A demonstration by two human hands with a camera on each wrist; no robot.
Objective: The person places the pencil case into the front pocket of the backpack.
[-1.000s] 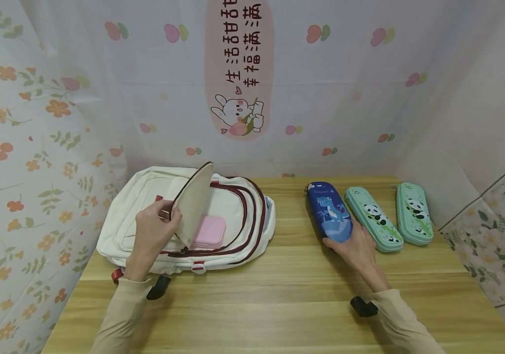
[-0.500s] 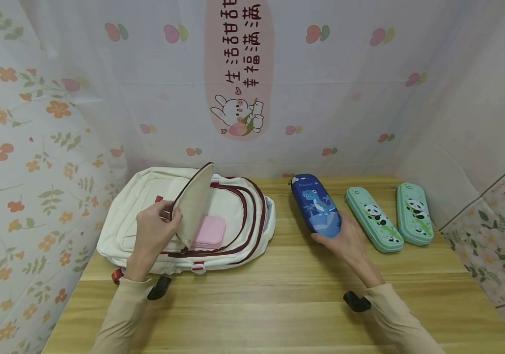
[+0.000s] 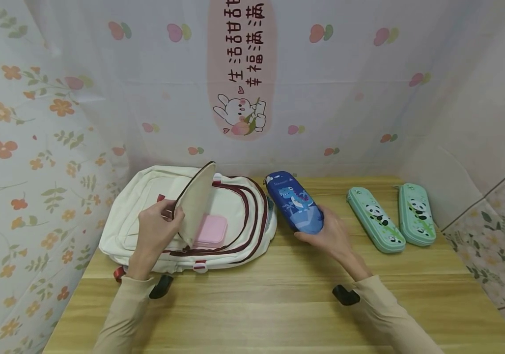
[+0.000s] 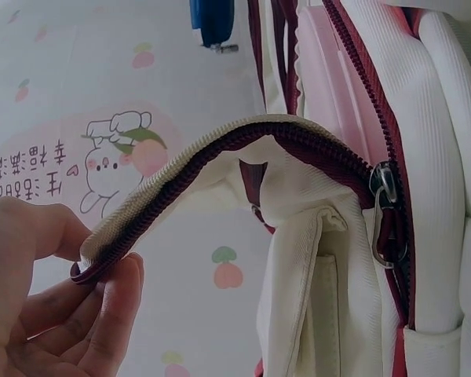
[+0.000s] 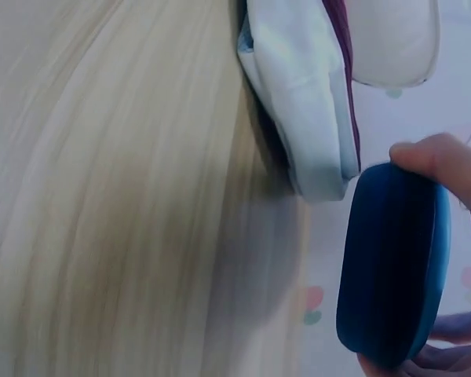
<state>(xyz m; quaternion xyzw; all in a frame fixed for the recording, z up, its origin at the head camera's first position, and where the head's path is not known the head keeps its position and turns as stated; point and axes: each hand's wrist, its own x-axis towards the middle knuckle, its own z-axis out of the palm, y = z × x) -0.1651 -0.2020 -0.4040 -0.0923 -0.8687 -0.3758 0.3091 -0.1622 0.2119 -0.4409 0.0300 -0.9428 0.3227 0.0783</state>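
A cream backpack [image 3: 142,196] with dark red zips lies on the table at the left. My left hand [image 3: 157,231] pinches the edge of its front flap [image 3: 197,201] and holds it raised; the left wrist view shows thumb and fingers on the zip edge [image 4: 212,149]. Inside the opened pocket sits a pink box [image 3: 211,231]. My right hand [image 3: 329,236] grips a blue pencil case [image 3: 294,201] with a dinosaur print by its near end. That case is held just right of the backpack, and in the right wrist view it appears off the table.
Two mint green pencil cases with pandas, one [image 3: 376,219] nearer the middle and another [image 3: 416,214] farther right, lie on the wooden table [image 3: 252,305]. A patterned curtain [image 3: 323,98] hangs behind the table.
My right hand has carried the blue pencil case leftward, away from the panda cases and close to the backpack. The left hand keeps the flap up in the same place.
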